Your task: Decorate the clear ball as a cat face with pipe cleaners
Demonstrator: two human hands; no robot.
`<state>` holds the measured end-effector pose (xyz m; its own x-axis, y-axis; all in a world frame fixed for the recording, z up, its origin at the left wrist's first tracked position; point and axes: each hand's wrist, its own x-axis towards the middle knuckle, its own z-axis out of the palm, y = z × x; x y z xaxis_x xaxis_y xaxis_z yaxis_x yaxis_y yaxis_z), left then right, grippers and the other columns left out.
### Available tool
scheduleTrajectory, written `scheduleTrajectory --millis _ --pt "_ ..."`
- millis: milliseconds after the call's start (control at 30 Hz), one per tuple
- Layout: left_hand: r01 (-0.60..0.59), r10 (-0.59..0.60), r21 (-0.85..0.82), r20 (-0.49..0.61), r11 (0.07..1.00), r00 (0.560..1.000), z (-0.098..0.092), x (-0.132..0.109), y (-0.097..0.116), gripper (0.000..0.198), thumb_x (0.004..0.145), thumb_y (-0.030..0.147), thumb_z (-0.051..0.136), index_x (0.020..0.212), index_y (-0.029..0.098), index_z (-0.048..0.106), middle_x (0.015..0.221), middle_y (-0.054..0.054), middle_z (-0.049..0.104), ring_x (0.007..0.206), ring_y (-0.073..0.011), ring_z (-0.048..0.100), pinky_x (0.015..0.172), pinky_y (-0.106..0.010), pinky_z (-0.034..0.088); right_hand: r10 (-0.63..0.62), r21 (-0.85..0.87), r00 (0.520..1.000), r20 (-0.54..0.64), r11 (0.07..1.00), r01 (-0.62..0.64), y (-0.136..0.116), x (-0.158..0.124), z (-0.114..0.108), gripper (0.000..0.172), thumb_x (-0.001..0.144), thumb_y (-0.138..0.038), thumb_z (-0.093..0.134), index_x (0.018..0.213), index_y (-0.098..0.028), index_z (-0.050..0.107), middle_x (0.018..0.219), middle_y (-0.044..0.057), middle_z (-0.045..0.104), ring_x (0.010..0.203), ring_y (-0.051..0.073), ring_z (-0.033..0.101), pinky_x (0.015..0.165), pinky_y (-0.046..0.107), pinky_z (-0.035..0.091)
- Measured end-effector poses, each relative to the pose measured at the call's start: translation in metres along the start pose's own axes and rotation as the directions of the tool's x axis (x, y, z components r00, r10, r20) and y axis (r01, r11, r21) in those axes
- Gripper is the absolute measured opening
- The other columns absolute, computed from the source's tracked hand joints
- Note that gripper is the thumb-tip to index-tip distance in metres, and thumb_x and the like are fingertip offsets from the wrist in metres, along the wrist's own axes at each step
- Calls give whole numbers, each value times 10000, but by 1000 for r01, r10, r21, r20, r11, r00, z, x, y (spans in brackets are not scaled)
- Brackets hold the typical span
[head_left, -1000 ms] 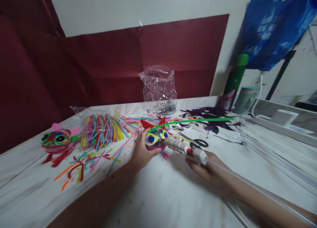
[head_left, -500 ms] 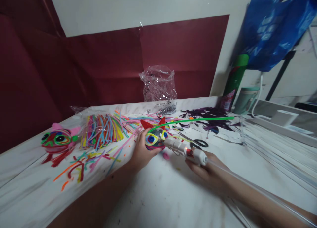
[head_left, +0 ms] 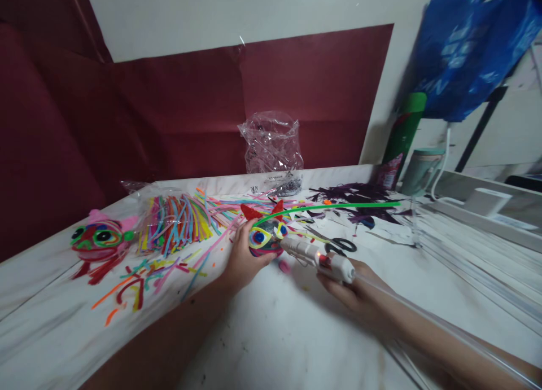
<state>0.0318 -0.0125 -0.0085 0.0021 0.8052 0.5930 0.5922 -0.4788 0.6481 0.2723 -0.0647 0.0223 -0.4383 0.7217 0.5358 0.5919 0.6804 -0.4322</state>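
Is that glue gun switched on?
Apparently on: a small orange light glows on the glue gun in the right hand.

The left forearm [head_left: 182, 325] and right forearm [head_left: 417, 329] — both bare — taper toward bare fingers [head_left: 243, 240].

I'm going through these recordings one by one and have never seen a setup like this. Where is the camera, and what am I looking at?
There is no robot here: a person works with two bare hands. The view comes from one camera worn on the person's head, looking forward and down, so the forearms reach in from below.

The left hand holds a small craft figure with red ears and blue-centred eyes. The right hand holds a white glue gun, its nozzle pointed at the figure's face; whether it touches is unclear.

On the white table are a second figure with pink ears, a bundle of colourful fuzzy strips, loose cut pieces and scissors.
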Motion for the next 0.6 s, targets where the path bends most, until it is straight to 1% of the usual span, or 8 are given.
scheduleTrajectory --millis 167,367,600 --pt "-14 14 3 -3 1000 1000 0 0 0 758 611 254 766 1282 248 413 1280 -78 501 1224 -273 462 1023 -423 377 2 12 1000 1 1000 -2 -1 0 0 179 838 -267 437 666 -216 440 564 -22 522 473 121 491 435 213 368" --pt "-12 12 11 -8 1000 1000 1 1 0 763 607 246 765 1283 242 413 1286 -87 500 1220 -282 466 1016 -432 381 10 17 1000 -8 1000 -9 -1 -1 3 173 840 -260 436 674 -214 455 560 -24 522 480 118 492 450 209 381" --pt "-7 8 13 -13 1000 1000 0 1 2 745 600 244 772 1260 234 426 1280 -89 500 1245 -281 439 1046 -444 349 17 16 1000 -14 1000 -17 0 -2 5 167 843 -270 439 698 -206 492 584 -16 539 496 121 505 460 213 395"
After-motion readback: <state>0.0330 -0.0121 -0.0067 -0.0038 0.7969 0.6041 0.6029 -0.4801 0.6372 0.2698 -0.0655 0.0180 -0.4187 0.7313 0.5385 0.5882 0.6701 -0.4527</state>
